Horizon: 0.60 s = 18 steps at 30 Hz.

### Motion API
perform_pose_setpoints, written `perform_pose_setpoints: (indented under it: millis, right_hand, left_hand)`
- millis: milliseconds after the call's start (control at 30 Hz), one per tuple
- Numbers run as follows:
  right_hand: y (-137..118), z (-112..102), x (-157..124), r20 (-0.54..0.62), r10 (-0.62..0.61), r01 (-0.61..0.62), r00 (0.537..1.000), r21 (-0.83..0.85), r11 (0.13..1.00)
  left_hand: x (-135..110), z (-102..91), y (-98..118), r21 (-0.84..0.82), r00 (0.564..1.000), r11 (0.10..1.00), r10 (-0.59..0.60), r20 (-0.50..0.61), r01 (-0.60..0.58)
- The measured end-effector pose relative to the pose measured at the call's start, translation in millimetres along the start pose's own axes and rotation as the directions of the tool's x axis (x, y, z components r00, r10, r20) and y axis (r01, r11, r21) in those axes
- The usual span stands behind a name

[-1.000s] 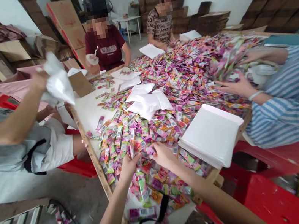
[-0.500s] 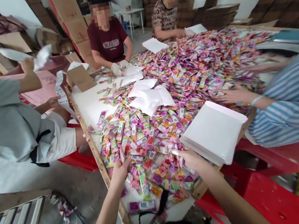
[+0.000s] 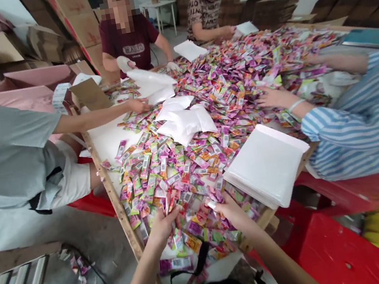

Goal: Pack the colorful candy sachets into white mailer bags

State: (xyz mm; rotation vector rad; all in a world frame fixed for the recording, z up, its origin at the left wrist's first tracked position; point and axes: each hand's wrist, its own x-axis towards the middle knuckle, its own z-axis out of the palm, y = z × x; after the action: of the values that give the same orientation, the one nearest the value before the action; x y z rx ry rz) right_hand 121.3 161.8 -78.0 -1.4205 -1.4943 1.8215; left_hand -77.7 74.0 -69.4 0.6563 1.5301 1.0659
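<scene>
My left hand (image 3: pixel 165 220) is closed around a few small wrapped snack packets (image 3: pixel 168 199), which poke up past the fingers. My right hand (image 3: pixel 227 207) also grips several snack packets (image 3: pixel 216 192), its thumb pressed along them. Both hands hover low over the near part of a loose spread of pink, purple and green packets (image 3: pixel 176 171) on the table. Right of my right hand lies a stack of white mailer envelopes (image 3: pixel 266 165). Filled white envelopes (image 3: pixel 186 123) rest on the packets ahead of my hands.
A worker in grey (image 3: pixel 3 145) reaches over the table's wooden edge (image 3: pixel 110 190) from the left. On the right, a person in blue stripes (image 3: pixel 357 117) handles packets. Two more people sit across. A red stool (image 3: pixel 335 243) stands at lower right, an open cardboard box (image 3: pixel 90 93) at far left.
My hands have moved slightly closer together, still holding packets. The left worker now stretches an arm to the white envelopes. The person opposite has lifted one gloved hand with an envelope.
</scene>
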Motion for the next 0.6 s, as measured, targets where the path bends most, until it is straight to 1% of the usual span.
perform_pose_setpoints:
  millis: [33,100,133,167,200,233,300,333,367,400,433,467,500,600]
  right_hand:
    - [0,-2,-1,0.007,0.004,-0.004,1.000,-0.013,1.000]
    - [-4,-10,0,-0.060,-0.037,0.030,0.997,-0.116,0.993]
    - [-8,-14,3,-0.112,-0.095,0.069,0.989,-0.214,0.974]
    - [-14,-18,7,-0.147,-0.165,0.108,0.975,-0.338,0.935]
    - [-21,-21,12,-0.158,-0.233,0.135,0.959,-0.470,0.872]
    - [-28,-22,20,-0.152,-0.291,0.148,0.945,-0.592,0.792]
    - [-44,-21,37,-0.113,-0.354,0.137,0.929,-0.782,0.608]
    - [-52,-18,46,-0.098,-0.361,0.111,0.928,-0.850,0.516]
    - [-58,-15,55,-0.087,-0.355,0.081,0.931,-0.898,0.433]
    - [-63,-12,62,-0.077,-0.340,0.056,0.937,-0.929,0.367]
    - [-66,-10,68,-0.067,-0.318,0.041,0.946,-0.946,0.321]
    - [-68,-8,72,-0.058,-0.294,0.033,0.954,-0.955,0.296]
    - [-67,-8,74,-0.053,-0.278,0.031,0.959,-0.957,0.289]
    - [-58,-12,71,-0.042,-0.271,0.051,0.962,-0.944,0.325]
  left_hand:
    - [0,-0.7,-1,-0.007,1.000,1.000,-0.012,-0.002,0.012]
    - [4,-1.1,1,-0.017,1.000,1.000,-0.015,-0.023,0.015]
    - [9,-0.3,5,0.004,0.999,1.000,0.001,-0.043,-0.001]
    - [16,1.4,12,0.057,0.997,0.998,0.031,-0.069,-0.027]
    - [26,4.4,20,0.141,0.991,0.988,0.075,-0.107,-0.060]
    - [38,8.7,29,0.245,0.979,0.965,0.137,-0.151,-0.097]
    - [66,21.1,49,0.473,0.936,0.868,0.279,-0.213,-0.151]
    - [80,28.2,57,0.577,0.920,0.803,0.327,-0.218,-0.148]
    - [92,34.8,63,0.653,0.917,0.746,0.342,-0.205,-0.132]
    - [102,40.2,68,0.696,0.920,0.708,0.340,-0.195,-0.114]
    - [109,43.4,70,0.716,0.926,0.690,0.329,-0.186,-0.102]
    - [112,44.0,70,0.715,0.930,0.692,0.320,-0.180,-0.099]
    - [112,41.7,68,0.700,0.930,0.707,0.319,-0.182,-0.105]
    - [97,22.2,57,0.624,0.921,0.771,0.326,-0.214,-0.128]
